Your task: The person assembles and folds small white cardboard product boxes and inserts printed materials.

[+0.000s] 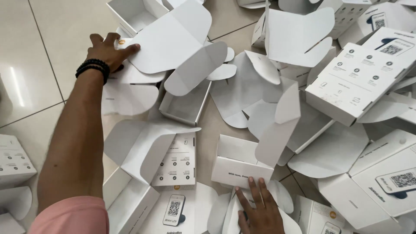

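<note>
The left hand lies far out at the top left, arm stretched nearly straight from the pink sleeve at the bottom edge. Its fingers are spread and laid flat, thumb pointing right along the edge of a large rounded flap; the fingertips rest on the white card beneath it. Nothing is pinched: the hand presses down rather than grasps. A black bead bracelet circles the wrist.

The right hand sits low in the middle, palm down, fingers splayed and pointing up the frame. The fingertips touch the bottom front edge of a small open box, while the palm rests on flat white card below it. It too holds nothing closed in its grip.

The flap under the left hand belongs to an open box at the top of the pile. Between the hands lies a shallow tray, and nearer the left arm a printed panel. A closed box with small icons sits on the right, tilted on the heap. All of it lies on a pale tiled floor.
</note>
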